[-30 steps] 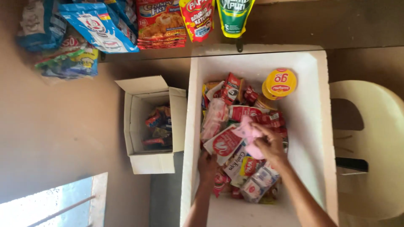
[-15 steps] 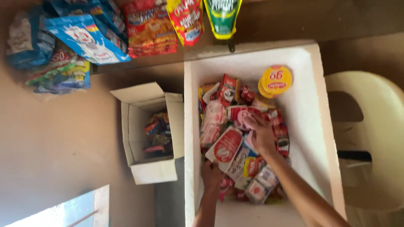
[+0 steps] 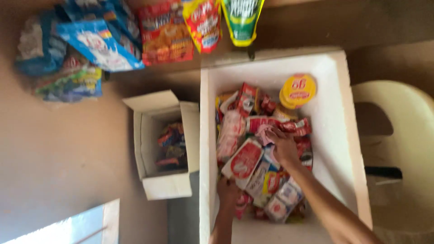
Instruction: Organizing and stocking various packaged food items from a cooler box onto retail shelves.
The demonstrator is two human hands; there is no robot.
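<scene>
A: What is the setting?

B: A dim brown floor seen from above, with a pale plastic chair at the right edge and a row of hanging snack bags along the top.

A: Where are the hands?

B: Both are inside a white foam box that is heaped with small packets. The right hand lies palm down on the middle of the heap. The left hand is lower, at the near left side of the heap.

A: What is the right grip doing?

B: Its fingers curl onto a pink packet just under the fingertips. The picture is blurred, so I cannot tell whether it pinches that packet or only rests on it.

A: And the left grip?

B: It touches a white packet with a red oval, which lies just above it and tilted. I cannot tell whether the fingers are spread or pressed together.

A: What else is near?

B: Beyond the right hand, toward the far corner of the box, sit yellow round lids. Left of the left hand, outside the foam box, stands a small open cardboard box with dark wrappers inside.
</scene>
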